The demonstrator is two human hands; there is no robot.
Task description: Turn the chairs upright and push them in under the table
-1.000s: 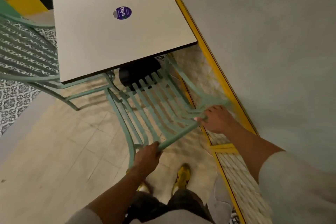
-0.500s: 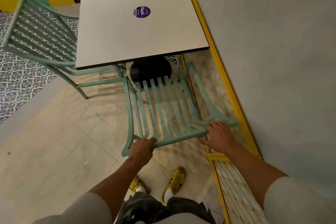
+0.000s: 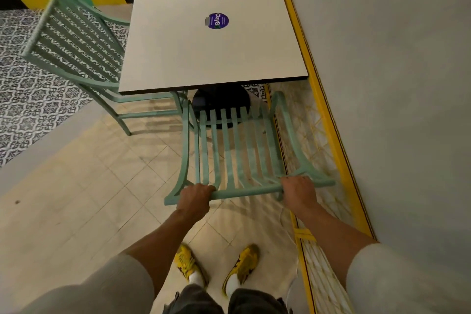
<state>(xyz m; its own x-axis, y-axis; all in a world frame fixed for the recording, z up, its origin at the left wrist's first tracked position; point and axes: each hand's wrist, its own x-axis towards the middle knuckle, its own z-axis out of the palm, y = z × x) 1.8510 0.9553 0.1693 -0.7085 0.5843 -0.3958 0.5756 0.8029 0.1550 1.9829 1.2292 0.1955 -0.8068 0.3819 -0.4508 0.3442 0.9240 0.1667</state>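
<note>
A mint-green slatted metal chair [image 3: 229,150] stands upright in front of me, its back towards me and its seat reaching under the near edge of the square white table [image 3: 178,58]. My left hand [image 3: 195,197] grips the left part of the chair's top rail. My right hand [image 3: 299,190] holds the same rail near its right end. A second green chair [image 3: 74,41] stands upright at the table's left side, its seat tucked under the tabletop.
A grey wall [image 3: 395,84] with a yellow floor strip [image 3: 328,120] runs close along the right of the chair and table. The table's black round base [image 3: 221,99] sits under it. My yellow shoes [image 3: 242,262] are just behind the chair. Patterned tiles lie at left.
The chair has swung from a skewed, tilted position to square with the table and moved towards it. Both hands kept hold of the top rail.
</note>
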